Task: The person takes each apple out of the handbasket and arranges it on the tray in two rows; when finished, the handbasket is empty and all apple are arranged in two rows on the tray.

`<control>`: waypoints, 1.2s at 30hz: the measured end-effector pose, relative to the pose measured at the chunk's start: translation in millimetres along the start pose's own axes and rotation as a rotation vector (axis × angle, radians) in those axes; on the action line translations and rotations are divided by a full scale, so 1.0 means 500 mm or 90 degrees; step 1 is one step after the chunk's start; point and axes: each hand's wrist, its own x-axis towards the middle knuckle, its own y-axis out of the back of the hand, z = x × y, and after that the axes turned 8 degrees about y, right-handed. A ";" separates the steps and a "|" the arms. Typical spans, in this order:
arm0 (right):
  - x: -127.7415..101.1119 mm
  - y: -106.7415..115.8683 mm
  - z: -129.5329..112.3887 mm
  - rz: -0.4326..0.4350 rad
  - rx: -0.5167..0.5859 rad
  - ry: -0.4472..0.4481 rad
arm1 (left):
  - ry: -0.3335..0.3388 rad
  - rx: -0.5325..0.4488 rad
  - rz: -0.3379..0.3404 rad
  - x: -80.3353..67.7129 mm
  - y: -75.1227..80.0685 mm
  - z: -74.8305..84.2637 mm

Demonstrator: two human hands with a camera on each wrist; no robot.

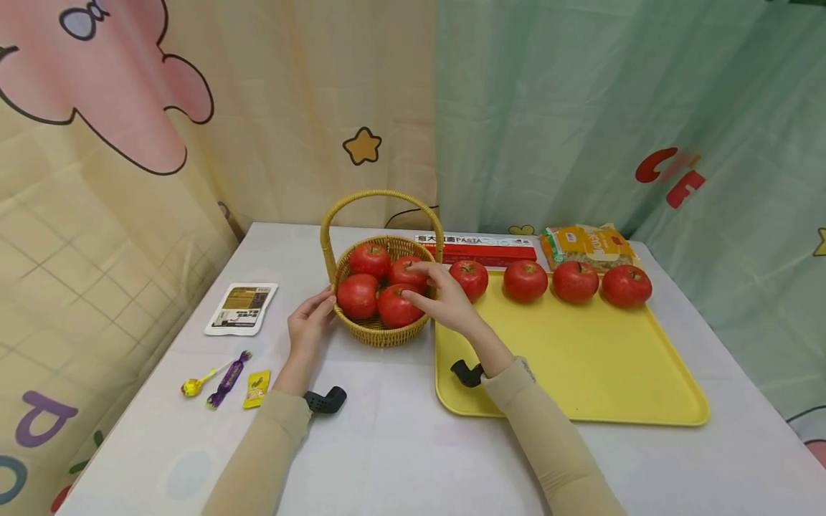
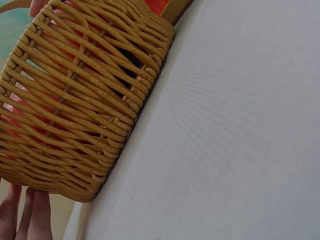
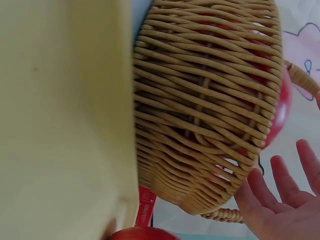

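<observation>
White surface carries a wicker basket between both hands. Left hand, fingers relaxed, steadies its wall; right hand spreads over an apple. Recommend bracing the basket, lifting vertically.

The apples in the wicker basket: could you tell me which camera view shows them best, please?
The head view: it looks down into the basket and shows all four apples, with the right hand reaching over them. Both wrist views show mostly the basket's woven wall, with only red patches between the strands.
</observation>
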 end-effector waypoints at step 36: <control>-0.003 -0.036 0.027 -0.090 -0.136 -0.048 | -0.005 -0.004 0.000 0.002 -0.002 -0.001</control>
